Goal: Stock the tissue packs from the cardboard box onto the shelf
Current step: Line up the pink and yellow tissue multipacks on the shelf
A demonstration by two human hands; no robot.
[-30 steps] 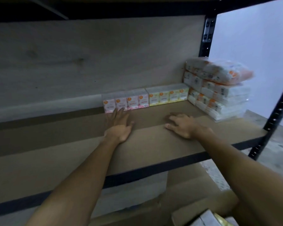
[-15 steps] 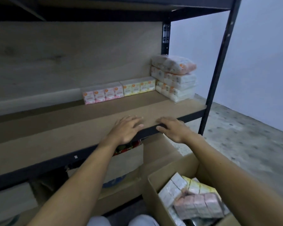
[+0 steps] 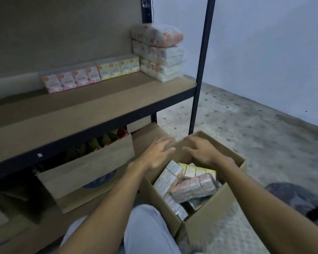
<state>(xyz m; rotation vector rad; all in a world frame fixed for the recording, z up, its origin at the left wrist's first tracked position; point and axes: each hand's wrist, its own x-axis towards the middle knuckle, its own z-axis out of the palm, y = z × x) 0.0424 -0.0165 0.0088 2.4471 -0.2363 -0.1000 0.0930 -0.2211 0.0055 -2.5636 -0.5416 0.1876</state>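
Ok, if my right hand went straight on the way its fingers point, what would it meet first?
Probably the left hand: the right hand points leftward at its fingertips, a small gap apart, above the cardboard box. Depth is unclear, so it might pass.

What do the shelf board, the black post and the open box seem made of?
Shelf board: likely fibreboard, matte brown, flat with no grain. Post: probably painted metal, thin, black, smooth. Box: plain brown cardboard, matte, with folded flaps.
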